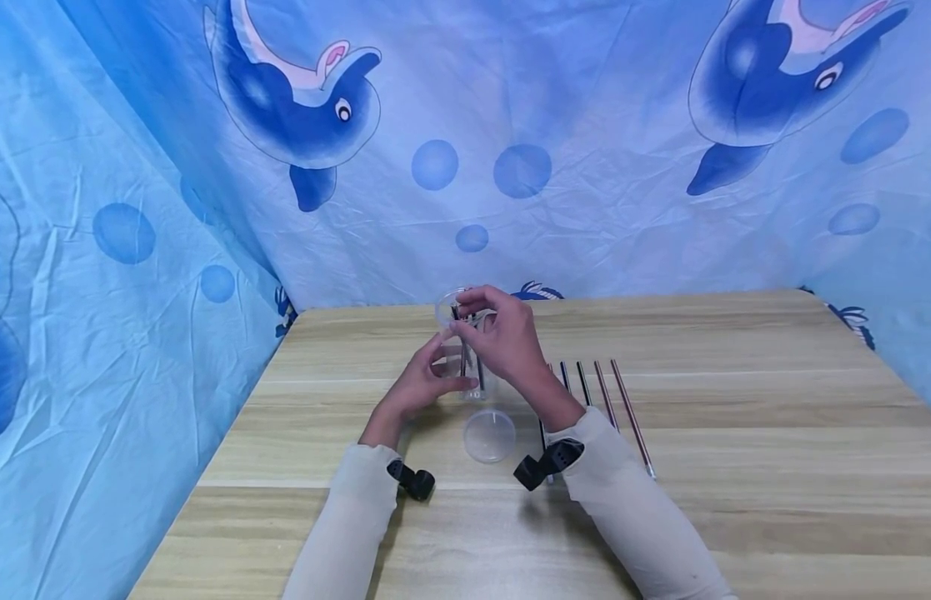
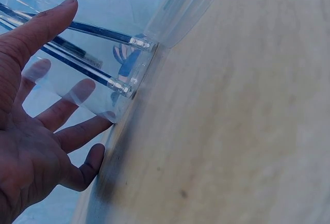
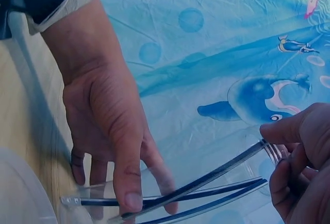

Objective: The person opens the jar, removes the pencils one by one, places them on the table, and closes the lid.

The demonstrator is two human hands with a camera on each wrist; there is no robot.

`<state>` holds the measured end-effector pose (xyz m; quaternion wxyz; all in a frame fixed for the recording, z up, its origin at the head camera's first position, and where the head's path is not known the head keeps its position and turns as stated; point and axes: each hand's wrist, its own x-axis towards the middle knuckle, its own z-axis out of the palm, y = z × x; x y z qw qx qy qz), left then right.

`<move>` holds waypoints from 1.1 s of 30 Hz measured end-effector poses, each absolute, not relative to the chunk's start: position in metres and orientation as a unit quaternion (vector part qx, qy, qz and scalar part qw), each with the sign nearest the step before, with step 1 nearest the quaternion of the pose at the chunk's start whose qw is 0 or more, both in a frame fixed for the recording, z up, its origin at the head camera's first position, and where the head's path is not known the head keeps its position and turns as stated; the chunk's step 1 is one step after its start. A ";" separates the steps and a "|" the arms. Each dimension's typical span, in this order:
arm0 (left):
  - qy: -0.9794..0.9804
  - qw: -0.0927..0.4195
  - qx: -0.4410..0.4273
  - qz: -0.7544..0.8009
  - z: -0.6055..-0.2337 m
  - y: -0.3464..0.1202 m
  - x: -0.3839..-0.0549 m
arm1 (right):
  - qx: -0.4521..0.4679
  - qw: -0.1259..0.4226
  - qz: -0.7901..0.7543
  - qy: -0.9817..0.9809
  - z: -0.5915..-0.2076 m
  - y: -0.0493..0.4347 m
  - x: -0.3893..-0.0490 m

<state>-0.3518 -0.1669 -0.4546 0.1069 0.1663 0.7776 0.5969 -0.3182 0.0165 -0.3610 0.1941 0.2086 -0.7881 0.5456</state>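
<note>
A tall clear plastic jar [image 1: 474,394] stands on the table with dark striped pencils inside. My left hand [image 1: 416,385] holds it, thumb on one side and fingers on the other. Through its wall, the silver ferrule ends of two pencils [image 2: 98,74] rest at the bottom. Above the jar's mouth is my right hand [image 1: 506,333]. In the right wrist view, its thumb and fingers pinch the upper end of a striped pencil [image 3: 211,171], whose lower part slants into the jar. The right fingertips partly hide the rim.
A round clear plastic lid [image 1: 490,436] lies in front of the jar. Several pencils [image 1: 632,412], dark and reddish, lie side by side on the wooden table [image 1: 773,450], partly under the right forearm. A blue dolphin-print cloth [image 1: 585,225] hangs behind the table.
</note>
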 end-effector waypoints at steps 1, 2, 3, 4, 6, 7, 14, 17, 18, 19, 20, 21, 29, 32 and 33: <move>0.777 0.106 0.167 0.597 -0.455 -0.167 -0.352 | 0.204 0.192 0.555 -0.783 -0.361 0.016 -0.318; 0.777 0.106 0.168 0.597 -0.455 -0.167 -0.353 | 0.199 0.191 0.562 -0.780 -0.361 0.016 -0.318; 0.778 0.105 0.169 0.596 -0.455 -0.167 -0.353 | 0.194 0.189 0.568 -0.777 -0.361 0.016 -0.318; 0.778 0.108 0.168 0.596 -0.452 -0.166 -0.351 | 0.189 0.186 0.571 -0.776 -0.361 0.016 -0.319; 0.777 0.109 0.167 0.597 -0.452 -0.166 -0.351 | 0.183 0.183 0.578 -0.774 -0.361 0.017 -0.319; 0.775 0.110 0.166 0.599 -0.452 -0.166 -0.352 | 0.181 0.182 0.580 -0.773 -0.361 0.017 -0.319; 0.767 0.105 0.166 0.611 -0.456 -0.165 -0.354 | 0.186 0.181 0.598 -0.759 -0.362 0.018 -0.319; 0.765 0.106 0.165 0.613 -0.456 -0.165 -0.353 | 0.188 0.181 0.606 -0.751 -0.361 0.019 -0.319; 0.765 0.107 0.166 0.613 -0.456 -0.165 -0.353 | 0.188 0.182 0.609 -0.749 -0.360 0.019 -0.319; 0.765 0.107 0.165 0.613 -0.456 -0.165 -0.353 | 0.187 0.183 0.612 -0.746 -0.360 0.020 -0.318; 0.766 0.109 0.163 0.613 -0.456 -0.165 -0.353 | 0.186 0.186 0.616 -0.743 -0.359 0.020 -0.318; 0.767 0.109 0.162 0.612 -0.456 -0.165 -0.353 | 0.186 0.188 0.619 -0.739 -0.359 0.021 -0.318; 0.764 0.111 0.162 0.615 -0.455 -0.165 -0.354 | 0.187 0.219 0.636 -0.716 -0.352 0.024 -0.316; 0.767 0.106 0.160 0.613 -0.455 -0.165 -0.355 | 0.190 0.241 0.639 -0.706 -0.349 0.025 -0.316; 0.767 0.106 0.160 0.612 -0.455 -0.165 -0.355 | 0.193 0.248 0.640 -0.701 -0.348 0.025 -0.316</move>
